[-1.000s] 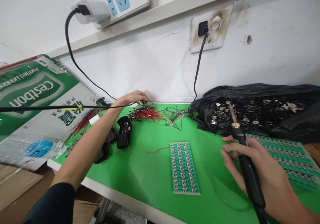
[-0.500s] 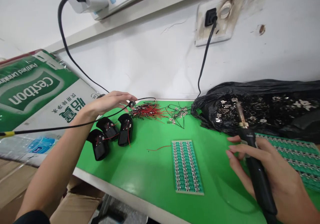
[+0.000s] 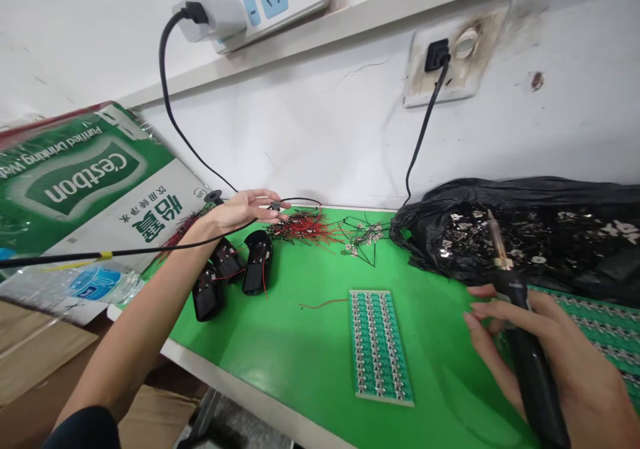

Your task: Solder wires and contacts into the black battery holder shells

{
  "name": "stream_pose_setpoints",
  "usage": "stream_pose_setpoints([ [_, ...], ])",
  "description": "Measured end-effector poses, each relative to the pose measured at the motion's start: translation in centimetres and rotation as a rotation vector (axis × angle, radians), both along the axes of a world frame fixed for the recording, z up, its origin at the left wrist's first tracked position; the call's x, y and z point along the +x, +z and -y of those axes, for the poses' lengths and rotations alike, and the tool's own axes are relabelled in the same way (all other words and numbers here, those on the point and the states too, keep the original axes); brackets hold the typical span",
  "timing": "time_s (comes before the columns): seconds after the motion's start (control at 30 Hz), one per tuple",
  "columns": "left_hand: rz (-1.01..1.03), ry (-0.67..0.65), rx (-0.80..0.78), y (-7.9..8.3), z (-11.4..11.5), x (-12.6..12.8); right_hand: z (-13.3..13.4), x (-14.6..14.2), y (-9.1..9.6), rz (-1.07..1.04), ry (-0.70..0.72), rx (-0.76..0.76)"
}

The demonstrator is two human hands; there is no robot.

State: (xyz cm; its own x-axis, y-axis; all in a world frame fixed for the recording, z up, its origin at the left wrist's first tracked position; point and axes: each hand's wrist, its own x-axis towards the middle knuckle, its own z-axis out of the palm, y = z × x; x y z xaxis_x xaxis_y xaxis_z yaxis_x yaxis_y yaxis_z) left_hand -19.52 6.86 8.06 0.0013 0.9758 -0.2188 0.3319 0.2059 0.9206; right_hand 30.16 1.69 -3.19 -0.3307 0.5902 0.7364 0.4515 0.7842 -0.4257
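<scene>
Your right hand (image 3: 560,362) is clenched around the black handle of a soldering iron (image 3: 534,375) near the right end of the green desk (image 3: 280,362), its metal tip (image 3: 497,239) angled toward the far edge and seen against a black plastic bag (image 3: 500,199) heaped with silvery metal scraps (image 3: 480,232). Whether the tip touches the bag cannot be told. Under your right fingers lies a stack of green circuit panels (image 3: 590,325). Your left hand (image 3: 245,210) is open over the far edge, fingers extended, with a thin black cable (image 3: 295,201) running past them, and a small black fitting (image 3: 275,205) sits just at your fingertips; it does not look gripped. Beside that hand are three black plastic cases (image 3: 259,262) with red wires, then a tangle of red wires (image 3: 305,227) and a small cluster of wired metal pieces (image 3: 363,239). A single green panel (image 3: 380,345) lies mid-desk, a loose red wire (image 3: 320,304) just beyond it. Past the left end lean a Cestbon water carton (image 3: 85,175) and a plastic bottle (image 3: 95,282).
</scene>
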Motion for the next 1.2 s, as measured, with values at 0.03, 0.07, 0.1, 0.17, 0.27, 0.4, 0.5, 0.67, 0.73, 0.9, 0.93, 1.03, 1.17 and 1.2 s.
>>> stream_pose_setpoints([
  [0.03, -0.008, 0.006, 0.001, 0.1, 0.0, 0.2, 0.0, 0.1, -0.1, 0.003, -0.004, -0.004],
  [0.07, -0.017, 0.011, 0.002, 0.3, 0.0, 0.3, -0.1, 0.2, -0.1, 0.007, -0.010, -0.011],
  [0.1, -0.028, 0.016, 0.003, 0.5, 0.1, 0.6, -0.1, 0.2, -0.2, 0.011, -0.016, -0.016],
  [0.17, -0.054, 0.018, -0.006, 1.1, 0.5, 0.9, -0.1, 0.3, -0.3, 0.018, -0.026, -0.024],
  [0.27, -0.093, 0.011, -0.039, 2.2, 1.3, 1.0, 0.0, 0.3, -0.2, 0.015, -0.033, -0.017],
  [0.4, -0.128, 0.030, -0.047, 3.1, 3.1, 0.1, 0.1, 0.0, 0.1, 0.009, -0.044, -0.019],
  [0.5, -0.149, 0.050, -0.042, 3.3, 4.7, -0.7, 0.2, 0.0, 0.2, 0.013, -0.067, -0.019],
  [0.67, -0.111, 0.034, -0.058, 2.7, 6.7, -1.2, 0.4, 0.2, -0.1, 0.013, -0.097, -0.054],
  [0.73, -0.075, 0.026, -0.059, 2.0, 6.9, -1.3, 0.4, 0.3, -0.2, 0.004, -0.102, -0.075],
  [0.9, -0.015, 0.051, 0.002, -0.2, 5.8, -1.6, 0.2, 0.2, -0.1, 0.019, -0.065, -0.039],
  [0.93, -0.012, 0.053, 0.011, -0.5, 5.5, -1.6, 0.1, 0.2, 0.0, 0.021, -0.051, -0.029],
  [1.03, -0.026, 0.049, 0.024, -0.7, 4.8, -1.6, 0.0, 0.2, 0.4, 0.024, -0.026, 0.004],
  [1.17, -0.065, 0.036, 0.031, -0.4, 4.5, -1.6, -0.1, 0.0, 0.8, 0.030, -0.011, 0.016],
  [1.2, -0.071, 0.035, 0.033, -0.3, 4.5, -1.7, -0.1, 0.0, 0.8, 0.031, -0.008, 0.018],
])
